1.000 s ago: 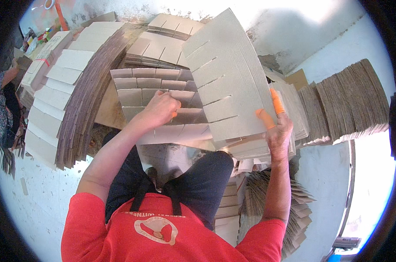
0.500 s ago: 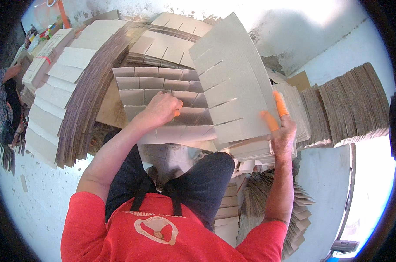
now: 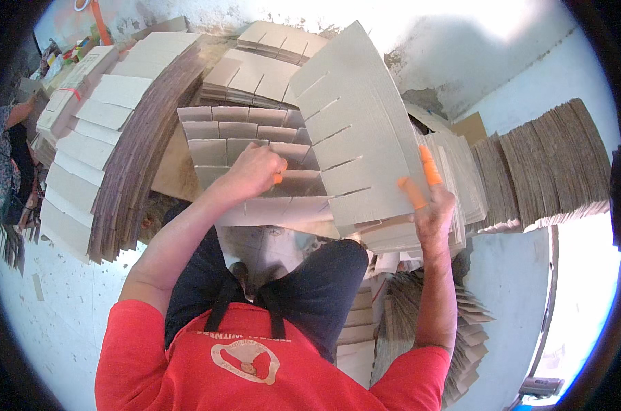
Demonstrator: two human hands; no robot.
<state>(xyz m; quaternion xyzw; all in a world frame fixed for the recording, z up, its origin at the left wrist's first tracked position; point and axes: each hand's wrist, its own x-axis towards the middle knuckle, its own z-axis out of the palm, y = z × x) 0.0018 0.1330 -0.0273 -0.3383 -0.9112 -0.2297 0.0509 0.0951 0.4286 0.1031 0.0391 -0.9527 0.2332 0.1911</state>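
grid of cardboard strips point(image 3: 235, 130), mid-frame, looks partly crossed; the slotted sheet point(image 3: 365, 137) to its right, pinched in the right hand point(image 3: 434, 209), seems not yet seated; the left hand point(image 3: 256, 171) curls over the grid, its grip too hidden to tell

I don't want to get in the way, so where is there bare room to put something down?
A narrow strip of tan board lies bare between the long card stack and the card grid, just beyond the left forearm. Floor shows between the knees. It's crowded around the right hand, with the slotted sheet and card piles close by.
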